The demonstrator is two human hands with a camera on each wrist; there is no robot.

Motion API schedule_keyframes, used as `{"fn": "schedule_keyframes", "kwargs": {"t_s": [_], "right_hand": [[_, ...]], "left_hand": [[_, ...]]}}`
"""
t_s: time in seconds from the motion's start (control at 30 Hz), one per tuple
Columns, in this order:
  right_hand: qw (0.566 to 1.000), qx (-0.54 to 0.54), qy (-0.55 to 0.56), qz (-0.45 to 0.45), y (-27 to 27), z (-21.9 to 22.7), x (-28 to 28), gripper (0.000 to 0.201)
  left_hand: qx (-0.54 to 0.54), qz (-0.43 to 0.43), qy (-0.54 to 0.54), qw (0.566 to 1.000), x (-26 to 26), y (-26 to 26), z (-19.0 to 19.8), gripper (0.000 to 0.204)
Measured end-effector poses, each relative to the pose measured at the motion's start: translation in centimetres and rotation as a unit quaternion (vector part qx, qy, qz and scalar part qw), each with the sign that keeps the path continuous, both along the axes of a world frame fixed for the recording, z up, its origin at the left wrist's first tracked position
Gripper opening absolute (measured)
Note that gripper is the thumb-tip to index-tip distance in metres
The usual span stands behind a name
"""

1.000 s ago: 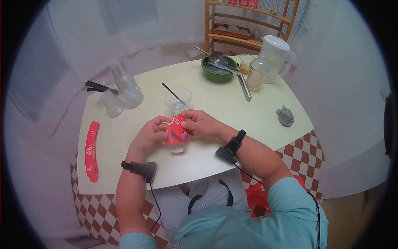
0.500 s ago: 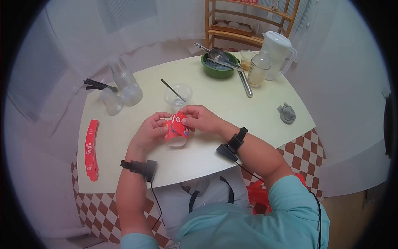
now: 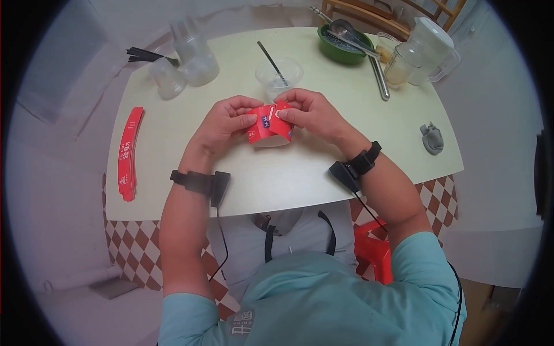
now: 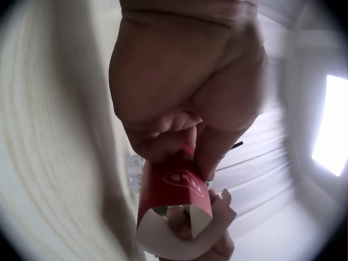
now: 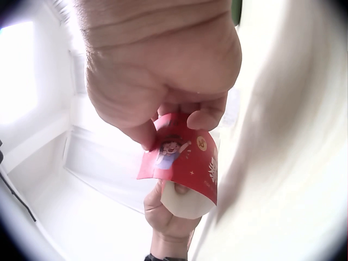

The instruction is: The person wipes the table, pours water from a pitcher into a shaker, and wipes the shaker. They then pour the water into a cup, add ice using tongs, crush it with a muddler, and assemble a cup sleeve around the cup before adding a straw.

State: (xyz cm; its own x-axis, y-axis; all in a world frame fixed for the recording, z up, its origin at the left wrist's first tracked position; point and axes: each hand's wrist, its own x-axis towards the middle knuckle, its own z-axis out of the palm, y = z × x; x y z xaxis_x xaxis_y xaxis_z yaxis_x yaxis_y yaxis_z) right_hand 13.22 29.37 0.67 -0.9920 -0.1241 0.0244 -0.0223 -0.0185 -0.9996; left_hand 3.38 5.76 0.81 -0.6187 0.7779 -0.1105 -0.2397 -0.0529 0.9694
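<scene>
Both hands hold one red printed paper sleeve (image 3: 262, 130), bent into a loop with its white inner side showing at the bottom. The left hand (image 3: 229, 120) pinches one end between thumb and fingers; the right hand (image 3: 316, 116) pinches the other end. The two ends meet or overlap between the thumbs. In the left wrist view the sleeve (image 4: 174, 182) is an open ring; in the right wrist view it (image 5: 187, 155) carries a cartoon figure. Just beyond the hands stands a clear plastic cup (image 3: 271, 74) with a dark stick in it.
A stack of flat red sleeves (image 3: 128, 155) lies at the left. Clear cups (image 3: 199, 66) and black straws (image 3: 144, 55) are at the back left. At the back right are a green bowl (image 3: 340, 55) with utensils and a lidded pitcher (image 3: 430, 46); a grey cloth (image 3: 431, 138) lies right.
The head view has shifted, so the table sits higher and further right. The sleeve's ends have turned and come closer together, its loop looking wider; both hands keep hold of it.
</scene>
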Motion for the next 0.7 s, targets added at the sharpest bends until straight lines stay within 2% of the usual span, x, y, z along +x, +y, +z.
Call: {"fn": "schedule_keyframes", "kwargs": {"t_s": [0.1, 0.37, 0.7], "right_hand": [[1.0, 0.016, 0.006, 0.002, 0.1, 0.0, -0.1, 0.034], [0.999, 0.054, -0.001, 0.009, 0.2, -0.3, -0.3, 0.029], [0.996, 0.085, 0.01, -0.01, -0.4, 0.3, 0.2, 0.03]], "left_hand": [[-0.017, 0.001, 0.008, 1.0, 0.0, 0.0, -0.2, 0.033], [-0.041, 0.002, 0.065, 0.997, 0.3, 0.6, 0.1, 0.032], [-0.069, -0.011, 0.071, 0.995, 0.8, 1.0, 0.4, 0.033]]}}
